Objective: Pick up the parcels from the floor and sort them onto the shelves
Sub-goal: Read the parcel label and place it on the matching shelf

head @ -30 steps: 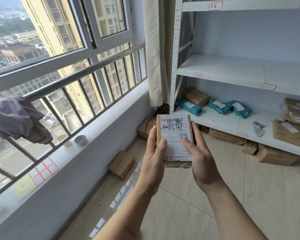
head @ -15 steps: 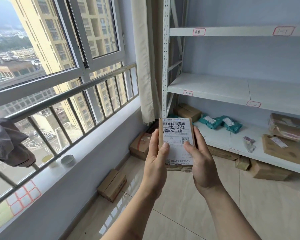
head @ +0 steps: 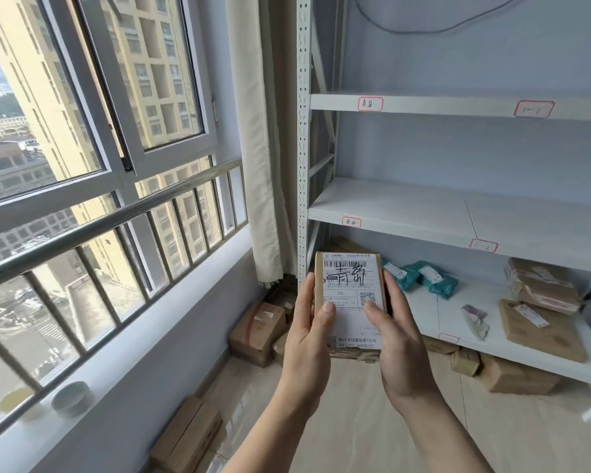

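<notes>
View tilted up (top shelf [head: 458, 109] now visible); parcel [head: 350, 302] unchanged.

**Middle shelf open, bottom shelf crowded**

The middle shelf [head: 406, 206] lies bare and reachable above the held parcel [head: 350, 302]. Teal mailers [head: 420, 276] and brown parcels [head: 543, 322] crowd the bottom shelf [head: 434, 312]; cardboard boxes [head: 256, 332] line the floor by the wall.

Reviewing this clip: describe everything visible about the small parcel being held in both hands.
The parcel is a small, flat, brown cardboard box, held upright with its face toward the camera. A white shipping label covers most of that face, with a printed barcode on top, a QR code at mid-right, small printed text, and large black handwritten characters over the barcode. Its bottom edge looks a little crumpled. The left hand and right hand grip its sides, thumbs pressed on the label. It is in the air in front of the shelving unit, touching nothing else.
</notes>
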